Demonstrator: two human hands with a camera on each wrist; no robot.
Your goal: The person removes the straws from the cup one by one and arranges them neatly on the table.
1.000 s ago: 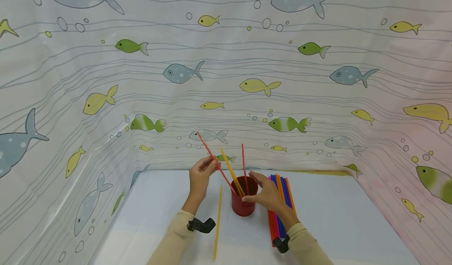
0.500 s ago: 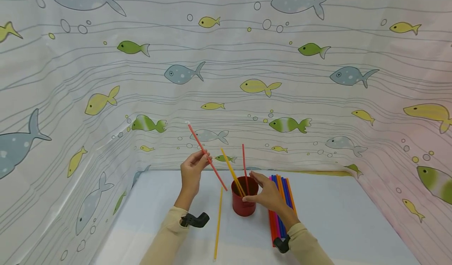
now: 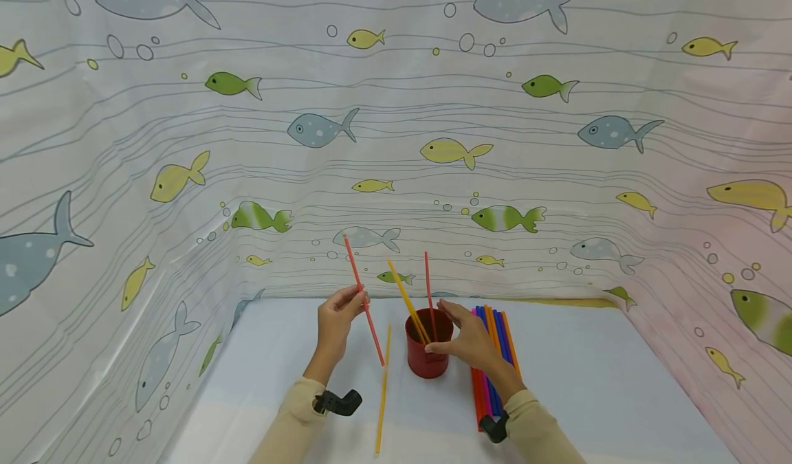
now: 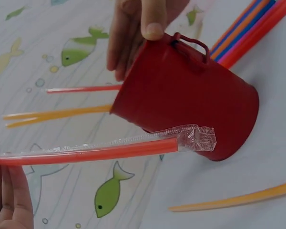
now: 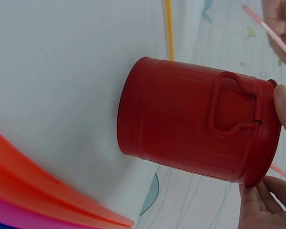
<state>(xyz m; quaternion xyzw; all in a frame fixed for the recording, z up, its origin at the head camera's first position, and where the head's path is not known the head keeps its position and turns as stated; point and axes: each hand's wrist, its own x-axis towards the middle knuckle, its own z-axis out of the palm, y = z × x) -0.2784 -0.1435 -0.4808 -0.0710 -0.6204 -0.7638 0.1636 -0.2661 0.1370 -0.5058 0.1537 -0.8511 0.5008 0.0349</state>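
Note:
My left hand (image 3: pixel 336 318) pinches a red drinking straw (image 3: pixel 375 332) sealed in a clear wrapper, slanted beside the bucket. In the left wrist view the wrapper's crimped end (image 4: pixel 202 138) sticks out past the straw. My right hand (image 3: pixel 471 344) holds a small red metal bucket (image 3: pixel 427 364) by its rim, thumb on the near side and fingers on the right. Its wire handle (image 5: pixel 233 105) shows in the right wrist view. Yellow straws (image 3: pixel 405 297) and one red straw (image 3: pixel 427 278) stand tilted inside. The bucket's bottom inside is hidden.
A wrapped yellow straw (image 3: pixel 381 416) lies on the white tabletop (image 3: pixel 247 395), left of the bucket. Right of it is a row of thicker red, pink, blue and orange tubes (image 3: pixel 495 354), partly under my right arm. A fish-print sheet (image 3: pixel 396 120) surrounds the table.
My left hand drew the red straw left, away from the bucket's rim, then lowered it and turned it steeper. The right hand stays on the bucket.

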